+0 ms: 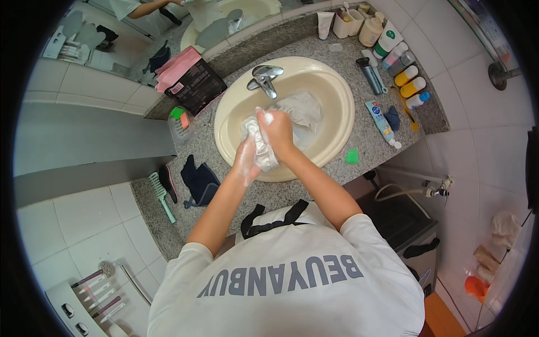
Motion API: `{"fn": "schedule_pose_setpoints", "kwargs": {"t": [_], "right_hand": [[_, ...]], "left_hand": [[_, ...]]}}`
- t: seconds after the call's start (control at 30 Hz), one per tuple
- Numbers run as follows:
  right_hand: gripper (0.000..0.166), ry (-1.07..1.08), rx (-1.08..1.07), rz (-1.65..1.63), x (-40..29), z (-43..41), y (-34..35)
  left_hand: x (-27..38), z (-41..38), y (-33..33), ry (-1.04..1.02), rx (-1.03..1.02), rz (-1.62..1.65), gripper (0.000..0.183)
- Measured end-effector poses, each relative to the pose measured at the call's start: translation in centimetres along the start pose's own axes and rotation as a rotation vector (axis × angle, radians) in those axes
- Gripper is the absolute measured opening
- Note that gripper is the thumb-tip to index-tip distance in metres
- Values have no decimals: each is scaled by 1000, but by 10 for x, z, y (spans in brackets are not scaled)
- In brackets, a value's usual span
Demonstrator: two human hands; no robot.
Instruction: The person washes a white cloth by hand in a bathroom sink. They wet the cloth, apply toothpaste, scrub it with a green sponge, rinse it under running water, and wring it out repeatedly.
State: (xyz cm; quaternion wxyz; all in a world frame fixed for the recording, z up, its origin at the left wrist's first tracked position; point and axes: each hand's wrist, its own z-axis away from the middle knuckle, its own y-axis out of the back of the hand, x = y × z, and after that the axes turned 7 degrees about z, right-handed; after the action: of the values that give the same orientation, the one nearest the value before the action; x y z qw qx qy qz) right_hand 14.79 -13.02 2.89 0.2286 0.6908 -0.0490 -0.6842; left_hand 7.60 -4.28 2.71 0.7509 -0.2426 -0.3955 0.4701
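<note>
Over the front left of the cream oval washbasin (pixel 343 130), my left hand (pixel 246 158) and my right hand (pixel 278 128) grip a wet white cloth (pixel 263 147) between them. Soap lather whitens both hands, most plainly the left palm and wrist. A second whitish cloth (pixel 301 109) lies soaked in cloudy water inside the basin. Behind my hands stands the chrome faucet (pixel 266 80); I cannot tell whether water runs from it. The parts of the held cloth inside my fingers are hidden.
Dark blue cloth (pixel 200 181), a green hairbrush (pixel 162 196) and a soap dish (pixel 180 126) lie left on the granite counter. A black-and-pink bag (pixel 196 84) leans at the back. To the right are a toothpaste tube (pixel 382 122), a razor (pixel 369 76) and several bottles (pixel 406 76).
</note>
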Motion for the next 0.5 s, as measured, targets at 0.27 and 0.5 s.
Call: {"fn": "schedule_pose_setpoints", "kwargs": {"t": [0.27, 0.5], "right_hand": [[25, 31, 6, 7, -7, -5, -17], [36, 399, 86, 124, -15, 10, -26]], "left_hand": [[12, -8, 21, 8, 83, -53, 36], [19, -25, 68, -358, -198, -692, 35]]}}
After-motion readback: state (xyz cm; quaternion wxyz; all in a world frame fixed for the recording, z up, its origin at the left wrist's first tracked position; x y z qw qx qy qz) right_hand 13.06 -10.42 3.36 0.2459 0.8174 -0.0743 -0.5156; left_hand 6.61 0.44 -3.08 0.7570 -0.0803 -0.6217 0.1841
